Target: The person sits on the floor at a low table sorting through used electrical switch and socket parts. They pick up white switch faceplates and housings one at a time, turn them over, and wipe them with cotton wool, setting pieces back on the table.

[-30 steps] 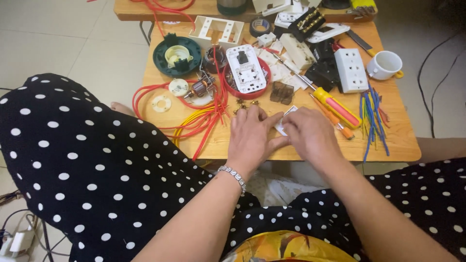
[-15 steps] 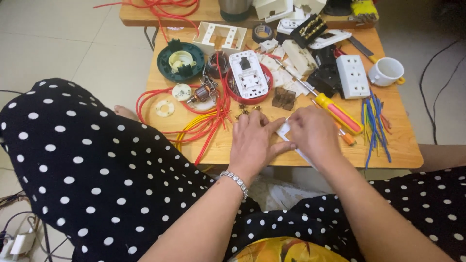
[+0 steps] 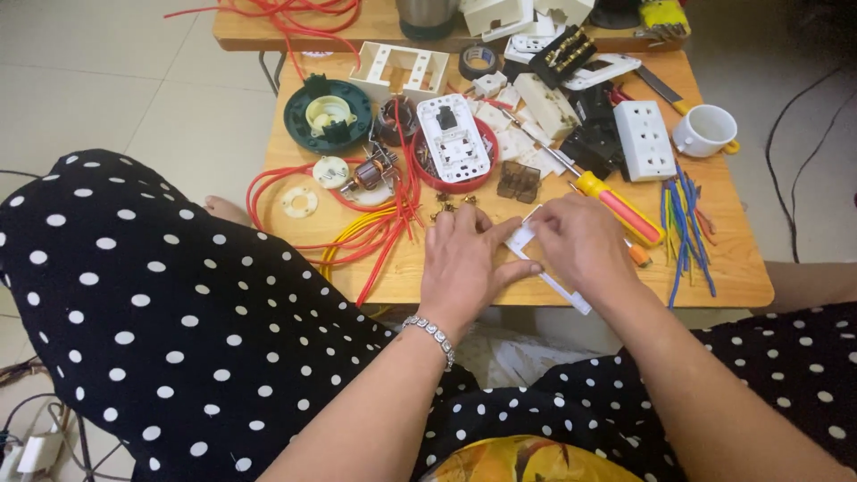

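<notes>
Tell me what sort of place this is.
Probably a home electrical repair spot: a low wooden table on tiled floor, strewn with red wires, a white socket strip and a screwdriver.

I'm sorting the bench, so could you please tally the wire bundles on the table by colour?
Red wire bundle: 1
Yellow wire bundle: 1
Blue wire bundle: 1
Total: 3, not counting the red wire on the far table.

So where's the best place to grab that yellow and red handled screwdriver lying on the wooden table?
Grip the yellow and red handled screwdriver by its thick handle, coming from above and the right; the handle lies flat and bare beside the right hand, while its thin shaft runs among white parts.
</notes>
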